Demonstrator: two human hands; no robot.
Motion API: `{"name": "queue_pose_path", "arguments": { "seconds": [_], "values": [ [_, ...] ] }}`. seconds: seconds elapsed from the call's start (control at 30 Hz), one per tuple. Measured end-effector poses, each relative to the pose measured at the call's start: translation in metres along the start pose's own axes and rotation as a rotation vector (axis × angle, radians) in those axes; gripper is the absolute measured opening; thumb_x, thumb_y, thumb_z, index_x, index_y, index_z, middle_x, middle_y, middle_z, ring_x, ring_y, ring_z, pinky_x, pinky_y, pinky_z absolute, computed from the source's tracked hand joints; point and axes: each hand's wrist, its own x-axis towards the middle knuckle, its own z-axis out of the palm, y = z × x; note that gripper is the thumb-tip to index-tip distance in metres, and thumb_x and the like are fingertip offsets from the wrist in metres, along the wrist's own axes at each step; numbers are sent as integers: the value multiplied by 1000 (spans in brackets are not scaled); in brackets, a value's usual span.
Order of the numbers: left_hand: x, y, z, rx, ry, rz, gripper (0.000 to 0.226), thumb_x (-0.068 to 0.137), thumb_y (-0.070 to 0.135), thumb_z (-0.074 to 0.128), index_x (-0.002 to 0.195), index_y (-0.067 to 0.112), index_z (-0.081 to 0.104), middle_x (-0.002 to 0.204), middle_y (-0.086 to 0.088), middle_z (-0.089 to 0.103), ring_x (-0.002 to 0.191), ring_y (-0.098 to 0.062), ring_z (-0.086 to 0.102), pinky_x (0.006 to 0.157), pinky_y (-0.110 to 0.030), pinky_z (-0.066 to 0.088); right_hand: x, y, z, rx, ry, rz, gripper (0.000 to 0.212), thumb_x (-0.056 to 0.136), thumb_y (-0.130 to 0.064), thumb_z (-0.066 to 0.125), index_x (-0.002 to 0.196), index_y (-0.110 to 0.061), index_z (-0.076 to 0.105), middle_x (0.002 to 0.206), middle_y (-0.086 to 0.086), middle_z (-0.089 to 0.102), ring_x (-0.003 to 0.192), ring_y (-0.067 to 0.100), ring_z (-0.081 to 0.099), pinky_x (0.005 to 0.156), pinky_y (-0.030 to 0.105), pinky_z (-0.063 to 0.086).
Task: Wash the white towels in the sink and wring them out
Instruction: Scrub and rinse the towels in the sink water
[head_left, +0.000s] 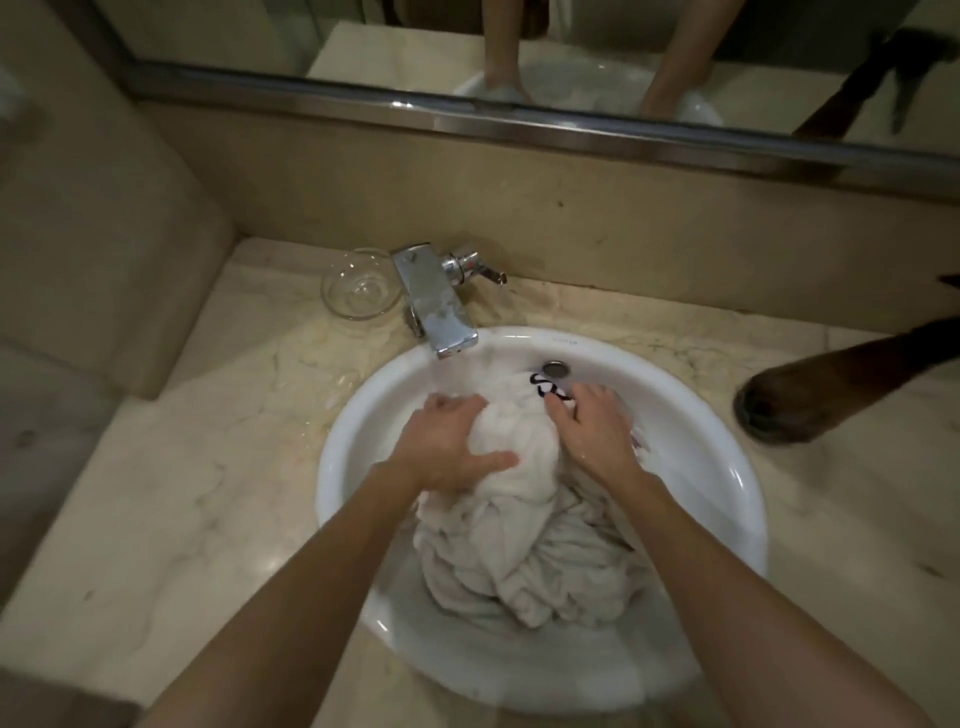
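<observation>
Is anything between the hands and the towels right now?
Nothing visible. The left hand and right hand both already lie directly on the towels bunched in the sink. The faucet spout hangs over the far-left rim, clear of both hands.

A bathroom, round white sink (727, 467) set into a marble counter (182, 493), chrome tap (434, 301) at the back edge, glass bowl (358, 288) beside the tap, wide mirror (519, 47) with metal frame above, beige tiled walls
</observation>
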Motion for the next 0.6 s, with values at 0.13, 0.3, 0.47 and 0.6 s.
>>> {"name": "queue_pose_path", "arguments": {
  "seconds": [0.13, 0.3, 0.47, 0.6],
  "values": [
    [-23, 4, -12, -26, 26, 68, 76, 53, 69, 82, 108, 28, 51, 103, 11, 58, 97, -20, 38, 80, -38, 43, -36, -15, -19, 347, 114, 85, 39, 103, -29, 41, 90, 0, 63, 86, 17, 66, 88, 31, 61, 86, 45, 45],
    [-71, 1, -7, -59, 301, 177, 48, 61, 63, 76, 79, 36, 41, 78, 24, 44, 79, -18, 41, 66, -39, 43, -77, -39, -63, 869, 206, 211, 12, 74, -28, 62, 73, -16, 64, 70, 5, 53, 69, 18, 51, 66, 35, 41],
    [-105, 21, -26, -250, 540, 217, 41, 50, 43, 74, 68, 24, 43, 66, 12, 43, 67, -19, 37, 58, -43, 39, -104, -64, -102, 1275, 71, 204, 23, 66, -13, 60, 85, -3, 66, 82, 16, 60, 75, 28, 60, 65, 33, 44],
    [-130, 41, -54, -346, 585, 175, 45, 46, 33, 80, 71, 19, 45, 67, 5, 47, 69, -19, 41, 60, -34, 37, -118, -81, -129, 1316, -100, 117, 26, 62, -12, 63, 84, 3, 65, 84, 19, 56, 76, 33, 53, 63, 31, 41]
  ]
}}
